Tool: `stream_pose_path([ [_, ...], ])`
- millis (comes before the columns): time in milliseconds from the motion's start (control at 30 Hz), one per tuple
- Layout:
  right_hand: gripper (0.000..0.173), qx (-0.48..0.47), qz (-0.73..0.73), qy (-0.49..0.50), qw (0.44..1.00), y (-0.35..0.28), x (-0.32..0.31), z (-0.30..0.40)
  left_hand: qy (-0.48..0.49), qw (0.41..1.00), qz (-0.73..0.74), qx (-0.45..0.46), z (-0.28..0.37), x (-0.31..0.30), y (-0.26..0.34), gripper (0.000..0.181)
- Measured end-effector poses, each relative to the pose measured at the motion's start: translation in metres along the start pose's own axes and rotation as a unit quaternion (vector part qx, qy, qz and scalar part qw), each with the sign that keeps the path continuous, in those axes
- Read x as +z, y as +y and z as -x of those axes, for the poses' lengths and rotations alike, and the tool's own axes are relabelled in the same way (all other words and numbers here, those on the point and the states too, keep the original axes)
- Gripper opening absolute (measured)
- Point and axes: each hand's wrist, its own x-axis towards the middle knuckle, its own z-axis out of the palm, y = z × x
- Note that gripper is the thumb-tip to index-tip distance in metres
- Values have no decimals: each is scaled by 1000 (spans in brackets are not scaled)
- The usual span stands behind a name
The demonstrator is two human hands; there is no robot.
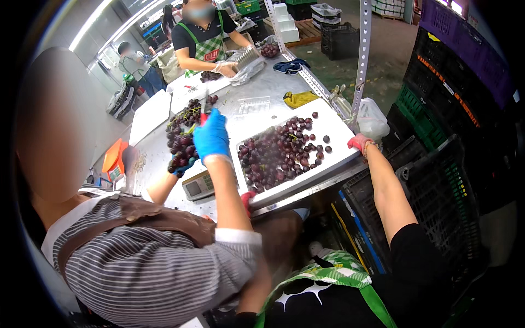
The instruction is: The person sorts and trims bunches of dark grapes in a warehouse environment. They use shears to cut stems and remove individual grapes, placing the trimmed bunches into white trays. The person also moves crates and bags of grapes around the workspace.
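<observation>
A white foam tray [330,141] lies before me on the metal table, with many loose dark red grapes [283,151] in it. My right hand [359,142], in a pink-red glove, grips the tray's right corner. At the near left corner my left hand [247,201], gloved in the same colour, holds the tray's edge; a co-worker's arm and body hide most of my left arm. Beside me, that co-worker's blue-gloved hand [212,134] holds red-handled scissors [204,118]. Their other hand supports a bunch of grapes [180,143] above a digital scale [198,186].
A perforated metal post [361,57] rises by the tray's far right corner. Black plastic crates [434,180] stand close on my right. A yellow cloth [300,99] and clear plastic box [254,105] lie beyond the tray. Another worker [209,41] stands across the table.
</observation>
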Motion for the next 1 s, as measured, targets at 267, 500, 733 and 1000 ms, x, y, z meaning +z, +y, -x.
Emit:
stream_pose_path([
  [267,35,-42,60,98,992,-5,-22,-24,92,490,821,-277,110,186,-59,12],
  [500,38,23,-38,176,983,-103,-113,114,-32,351,905,-237,156,102,-44,19],
  [733,39,-3,60,194,979,-107,-162,185,-59,339,922,-177,199,72,-43,10],
  [1000,17,-262,301,245,884,-73,-222,292,-99,352,926,-91,284,-12,-51,11],
])
